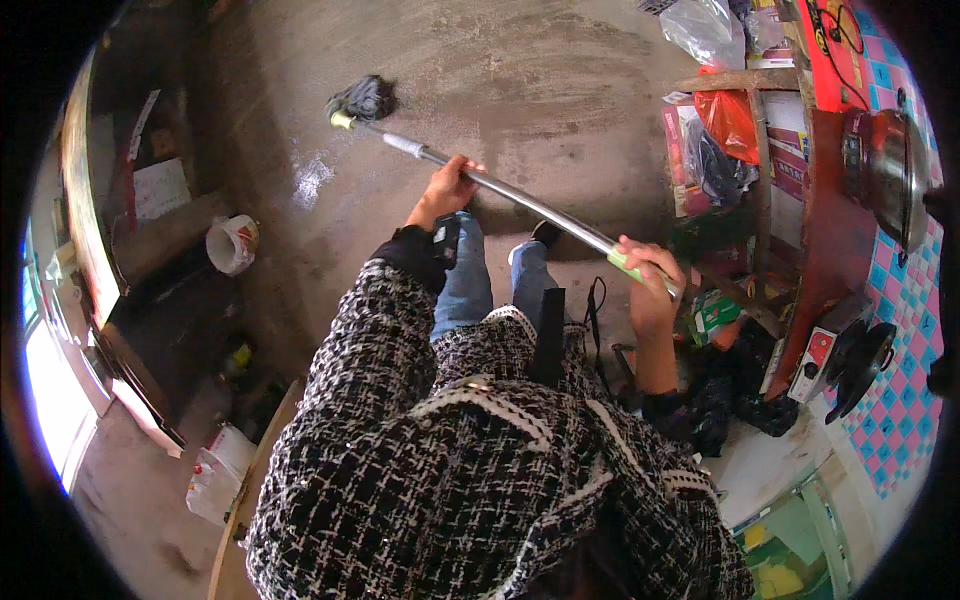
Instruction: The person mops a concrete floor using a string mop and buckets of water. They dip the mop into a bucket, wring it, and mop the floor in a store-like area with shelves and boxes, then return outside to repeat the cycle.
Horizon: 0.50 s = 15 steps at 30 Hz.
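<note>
A mop with a metal pole (525, 196) runs slantwise across the view before me. My left hand (452, 185) is wrapped around the pole's middle, just behind a pale sleeve on the shaft. Around the green grip at the upper end closes my right hand (651, 274), held out to the right of my body. The dark grey mop head (366, 97) rests on the concrete floor (525, 82) at upper left, joined to the pole by a yellow-green fitting (343, 120). Wet, shiny floor shows below the mop head.
At left, a white bucket (231, 245) stands beside dark furniture (169, 240). On the right, a wooden shelf (750, 79) holds boxes and plastic bags (727, 127). A lidded pot (885, 169) and a stove (829, 349) sit along the tiled wall (892, 420).
</note>
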Each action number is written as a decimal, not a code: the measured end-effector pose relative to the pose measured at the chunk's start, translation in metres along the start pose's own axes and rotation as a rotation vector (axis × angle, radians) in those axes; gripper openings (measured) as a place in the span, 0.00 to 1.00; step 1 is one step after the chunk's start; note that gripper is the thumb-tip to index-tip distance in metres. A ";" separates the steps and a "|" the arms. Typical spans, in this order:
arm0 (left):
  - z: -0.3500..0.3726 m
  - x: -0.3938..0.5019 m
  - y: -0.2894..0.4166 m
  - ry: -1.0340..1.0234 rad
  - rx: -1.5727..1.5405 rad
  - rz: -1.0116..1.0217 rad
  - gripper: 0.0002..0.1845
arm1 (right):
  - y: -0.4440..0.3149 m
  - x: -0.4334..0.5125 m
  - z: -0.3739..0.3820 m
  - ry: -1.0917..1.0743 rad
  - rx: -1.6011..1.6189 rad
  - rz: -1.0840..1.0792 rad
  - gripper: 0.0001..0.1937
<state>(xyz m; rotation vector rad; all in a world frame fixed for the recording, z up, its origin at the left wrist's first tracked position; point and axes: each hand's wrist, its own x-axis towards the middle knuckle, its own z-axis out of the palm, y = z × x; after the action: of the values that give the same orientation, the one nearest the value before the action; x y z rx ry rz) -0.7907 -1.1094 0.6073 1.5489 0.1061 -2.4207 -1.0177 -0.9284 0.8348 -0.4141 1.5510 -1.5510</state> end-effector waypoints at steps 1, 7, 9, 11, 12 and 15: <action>0.001 0.000 0.002 -0.064 -0.025 0.073 0.08 | -0.003 0.012 -0.001 -0.080 -0.006 -0.057 0.07; 0.017 -0.012 -0.047 -0.016 -0.329 0.124 0.07 | -0.029 0.046 -0.040 -0.292 -0.037 -0.067 0.07; 0.028 -0.014 -0.071 0.019 -0.316 0.109 0.06 | -0.041 0.046 -0.065 -0.271 -0.082 -0.070 0.07; 0.045 -0.014 -0.089 -0.017 -0.294 -0.022 0.06 | -0.056 0.046 -0.090 -0.289 -0.062 -0.067 0.08; 0.056 -0.014 -0.098 -0.015 -0.345 -0.057 0.06 | -0.065 0.047 -0.101 -0.282 -0.087 -0.093 0.07; 0.095 -0.018 -0.111 -0.036 -0.392 -0.144 0.06 | -0.100 0.044 -0.116 -0.253 -0.126 -0.074 0.07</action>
<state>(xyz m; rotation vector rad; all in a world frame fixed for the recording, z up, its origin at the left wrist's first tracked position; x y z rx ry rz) -0.8960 -1.0185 0.6547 1.3574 0.6622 -2.3466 -1.1643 -0.9051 0.8930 -0.7180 1.4521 -1.3994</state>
